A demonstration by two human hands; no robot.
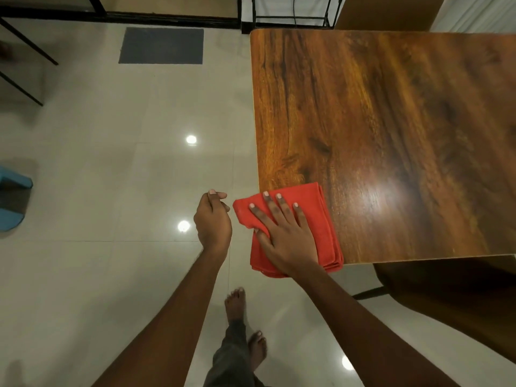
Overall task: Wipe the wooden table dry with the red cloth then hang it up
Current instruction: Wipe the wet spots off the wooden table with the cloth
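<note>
A folded red cloth lies on the near left corner of the wooden table, its left part sticking out past the table's edge. My right hand presses flat on the cloth with straight, spread fingers. To the left of the cloth, over the floor, my left hand hangs loosely curled, holding nothing and a little apart from the cloth.
Glossy pale floor tiles fill the left side, with a grey mat at the back. A blue stool stands at the far left, black metal frames along the back wall, a dark chair under the table's near edge. My bare feet are below.
</note>
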